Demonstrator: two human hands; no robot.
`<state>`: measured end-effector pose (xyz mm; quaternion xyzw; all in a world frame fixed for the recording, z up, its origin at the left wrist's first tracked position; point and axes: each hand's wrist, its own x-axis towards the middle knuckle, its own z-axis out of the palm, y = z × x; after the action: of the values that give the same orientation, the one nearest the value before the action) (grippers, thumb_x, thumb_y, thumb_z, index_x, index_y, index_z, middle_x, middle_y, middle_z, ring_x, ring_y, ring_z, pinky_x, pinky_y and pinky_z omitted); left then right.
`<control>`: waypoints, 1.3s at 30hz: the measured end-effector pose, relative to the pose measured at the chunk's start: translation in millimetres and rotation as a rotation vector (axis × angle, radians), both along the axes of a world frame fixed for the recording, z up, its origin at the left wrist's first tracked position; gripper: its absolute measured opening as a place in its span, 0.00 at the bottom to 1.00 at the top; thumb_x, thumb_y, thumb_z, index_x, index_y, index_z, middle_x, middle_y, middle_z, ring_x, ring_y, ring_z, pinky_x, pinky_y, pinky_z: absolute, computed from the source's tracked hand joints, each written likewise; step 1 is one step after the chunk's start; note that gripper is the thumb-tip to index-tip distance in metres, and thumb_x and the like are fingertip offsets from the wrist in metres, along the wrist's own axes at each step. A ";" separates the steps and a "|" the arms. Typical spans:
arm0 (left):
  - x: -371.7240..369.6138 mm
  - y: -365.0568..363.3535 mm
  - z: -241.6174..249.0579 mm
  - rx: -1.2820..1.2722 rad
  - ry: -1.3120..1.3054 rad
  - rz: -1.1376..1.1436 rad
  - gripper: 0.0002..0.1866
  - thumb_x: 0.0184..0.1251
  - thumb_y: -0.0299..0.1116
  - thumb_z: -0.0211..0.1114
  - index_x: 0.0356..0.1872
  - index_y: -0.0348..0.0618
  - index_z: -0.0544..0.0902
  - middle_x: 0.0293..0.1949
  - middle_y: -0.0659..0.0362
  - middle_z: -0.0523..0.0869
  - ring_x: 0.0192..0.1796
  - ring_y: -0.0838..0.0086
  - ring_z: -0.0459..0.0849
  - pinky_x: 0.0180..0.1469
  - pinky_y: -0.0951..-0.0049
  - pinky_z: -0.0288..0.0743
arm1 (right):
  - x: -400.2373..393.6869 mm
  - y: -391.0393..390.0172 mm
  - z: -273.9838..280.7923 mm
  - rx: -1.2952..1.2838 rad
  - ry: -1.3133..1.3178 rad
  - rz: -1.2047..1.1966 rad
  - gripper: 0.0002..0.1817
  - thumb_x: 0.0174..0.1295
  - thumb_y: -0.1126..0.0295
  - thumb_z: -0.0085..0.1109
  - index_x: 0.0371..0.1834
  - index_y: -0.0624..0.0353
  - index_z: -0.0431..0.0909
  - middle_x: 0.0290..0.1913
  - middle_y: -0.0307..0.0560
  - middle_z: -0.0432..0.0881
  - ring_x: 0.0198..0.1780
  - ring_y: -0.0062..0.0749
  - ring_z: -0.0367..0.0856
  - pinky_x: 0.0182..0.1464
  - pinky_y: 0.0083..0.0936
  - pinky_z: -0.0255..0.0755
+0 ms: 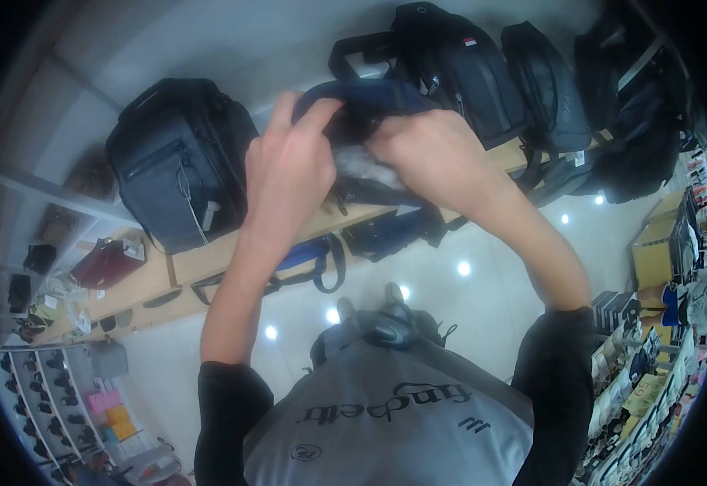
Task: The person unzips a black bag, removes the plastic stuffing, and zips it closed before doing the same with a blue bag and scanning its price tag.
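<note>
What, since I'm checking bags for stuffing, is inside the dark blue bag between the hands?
Pale crumpled material shows at the opening of the dark blue bag, by the right hand. That hand and the bag itself hide anything deeper.

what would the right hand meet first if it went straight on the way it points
The right hand points leftward, so probably the dark navy, soft-looking bag; depth is unclear, so the crumpled whitish material could come first.
</note>
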<state>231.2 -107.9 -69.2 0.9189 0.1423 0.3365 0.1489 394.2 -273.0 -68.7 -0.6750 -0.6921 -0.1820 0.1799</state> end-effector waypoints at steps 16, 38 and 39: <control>17.6 26.3 -8.3 -0.304 -0.154 -0.326 0.34 0.67 0.17 0.64 0.76 0.48 0.85 0.82 0.43 0.79 0.81 0.43 0.82 0.84 0.55 0.74 | 8.7 61.6 29.1 -0.131 -0.025 -0.450 0.09 0.68 0.74 0.73 0.48 0.57 0.96 0.45 0.57 0.98 0.48 0.53 1.00 0.50 0.46 0.94; 49.4 53.9 -8.5 -0.371 -0.265 -0.030 0.30 0.81 0.40 0.71 0.75 0.30 0.86 0.64 0.38 0.96 0.68 0.50 0.94 0.75 0.57 0.82 | 12.6 122.6 29.1 -0.134 -0.169 -0.554 0.10 0.70 0.68 0.76 0.52 0.51 0.98 0.52 0.49 1.00 0.55 0.46 1.01 0.55 0.41 0.94; 48.6 52.6 -8.0 -0.385 -0.264 -0.037 0.30 0.81 0.40 0.72 0.75 0.29 0.86 0.65 0.38 0.96 0.68 0.51 0.94 0.75 0.58 0.83 | 15.1 121.5 28.4 -0.120 -0.146 -0.541 0.10 0.69 0.68 0.77 0.51 0.51 0.98 0.52 0.50 1.00 0.55 0.46 1.01 0.55 0.41 0.94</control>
<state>279.8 -55.2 -77.2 0.8241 0.1661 0.4176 0.3448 409.4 -151.6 -40.3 -0.8295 -0.5076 -0.2302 0.0344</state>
